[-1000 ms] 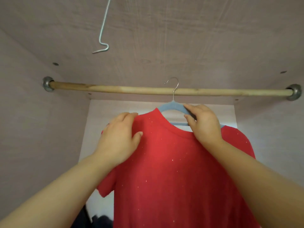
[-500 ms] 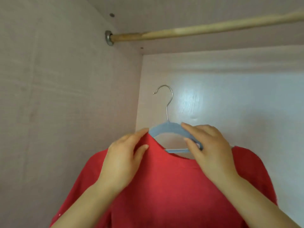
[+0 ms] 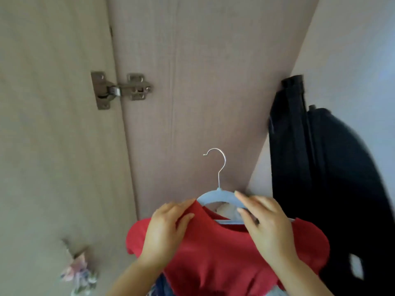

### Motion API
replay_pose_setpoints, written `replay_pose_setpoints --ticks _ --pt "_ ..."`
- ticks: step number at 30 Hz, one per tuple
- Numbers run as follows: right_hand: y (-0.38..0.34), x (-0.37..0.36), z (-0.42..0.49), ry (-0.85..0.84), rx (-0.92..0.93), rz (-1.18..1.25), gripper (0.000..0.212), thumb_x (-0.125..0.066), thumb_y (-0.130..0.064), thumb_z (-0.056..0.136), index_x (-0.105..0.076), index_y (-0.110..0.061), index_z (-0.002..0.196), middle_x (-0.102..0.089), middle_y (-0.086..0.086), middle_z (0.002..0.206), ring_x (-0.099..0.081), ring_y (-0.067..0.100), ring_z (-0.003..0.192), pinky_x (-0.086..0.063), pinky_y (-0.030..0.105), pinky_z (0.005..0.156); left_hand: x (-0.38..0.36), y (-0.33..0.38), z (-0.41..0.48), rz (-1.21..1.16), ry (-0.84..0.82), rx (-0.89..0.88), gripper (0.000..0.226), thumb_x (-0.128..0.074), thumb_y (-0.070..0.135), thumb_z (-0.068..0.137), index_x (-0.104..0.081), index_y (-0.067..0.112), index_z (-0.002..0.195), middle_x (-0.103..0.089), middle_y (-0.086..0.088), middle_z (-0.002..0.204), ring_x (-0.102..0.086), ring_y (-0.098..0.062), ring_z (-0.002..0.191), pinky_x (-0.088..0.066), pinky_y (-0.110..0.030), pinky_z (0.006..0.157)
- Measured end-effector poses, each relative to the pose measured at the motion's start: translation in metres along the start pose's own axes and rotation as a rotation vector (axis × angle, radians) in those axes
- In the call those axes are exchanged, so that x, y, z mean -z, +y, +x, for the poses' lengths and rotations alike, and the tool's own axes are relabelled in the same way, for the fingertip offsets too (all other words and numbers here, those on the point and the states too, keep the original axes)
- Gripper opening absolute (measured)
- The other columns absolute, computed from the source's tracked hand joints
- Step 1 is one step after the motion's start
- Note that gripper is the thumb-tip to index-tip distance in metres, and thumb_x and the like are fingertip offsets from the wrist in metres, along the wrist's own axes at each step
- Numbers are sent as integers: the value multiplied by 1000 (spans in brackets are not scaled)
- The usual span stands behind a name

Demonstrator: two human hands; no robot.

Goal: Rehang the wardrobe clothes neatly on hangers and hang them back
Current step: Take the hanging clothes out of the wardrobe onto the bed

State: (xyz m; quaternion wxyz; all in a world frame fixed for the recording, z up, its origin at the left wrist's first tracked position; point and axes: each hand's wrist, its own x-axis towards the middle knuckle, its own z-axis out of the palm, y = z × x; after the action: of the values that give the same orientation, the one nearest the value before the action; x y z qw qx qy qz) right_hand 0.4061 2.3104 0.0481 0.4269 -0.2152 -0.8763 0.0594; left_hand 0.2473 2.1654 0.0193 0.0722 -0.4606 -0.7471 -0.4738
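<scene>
Likely straightening: left hand pinches the red short-sleeved shirt, right hand grips its pale-blue plastic hanger; next, hook 1 rail (unseen).

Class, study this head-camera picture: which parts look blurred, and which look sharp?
Head view: the black hanging garment at right and the pale floral cloth lower left are smeared; the silver metal door hinge looks fairly sharp.
</scene>
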Motion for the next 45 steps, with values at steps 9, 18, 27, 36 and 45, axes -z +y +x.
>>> replay_pose_setpoints --ticks 9,18,27,36,45 --pt "-88 -96 -56 -145 234 340 28 -57 -26 82 -72 -18 105 -66 -2 82 -51 11 77 -43 24 71 88 -52 -126 215 159 333 28 -65 14 73 -72 15 101 -65 14 89 -54 -3 86 -37 -4 78" --pt "-246 -145 -82 -294 528 629 31 -66 -21 77 -71 -17 107 -67 -2 85 -56 13 80 -44 29 77 210 -64 -240 403 474 633 29 -70 11 77 -71 19 105 -63 12 96 -63 -9 84 -44 -17 78" --pt "-427 -168 -126 -481 722 870 34 -75 -17 74 -70 -19 108 -64 -8 79 -56 11 68 -45 18 63 333 -68 -350 607 728 773 29 -72 6 77 -71 19 103 -69 2 93 -64 -19 82 -54 -36 72" --pt "-609 -196 -179 -647 802 982 45 -81 -6 66 -70 -18 108 -63 -8 78 -53 9 70 -44 13 59 461 -108 -447 770 858 833 28 -70 7 79 -70 18 104 -68 3 92 -60 -14 81 -51 -34 73" --pt "-743 -241 -194 -721 880 1097 42 -79 -6 70 -69 -17 110 -65 -5 80 -57 15 72 -44 17 69 551 -156 -486 813 990 926 30 -71 3 77 -70 16 104 -67 3 91 -58 -13 80 -49 -33 73"
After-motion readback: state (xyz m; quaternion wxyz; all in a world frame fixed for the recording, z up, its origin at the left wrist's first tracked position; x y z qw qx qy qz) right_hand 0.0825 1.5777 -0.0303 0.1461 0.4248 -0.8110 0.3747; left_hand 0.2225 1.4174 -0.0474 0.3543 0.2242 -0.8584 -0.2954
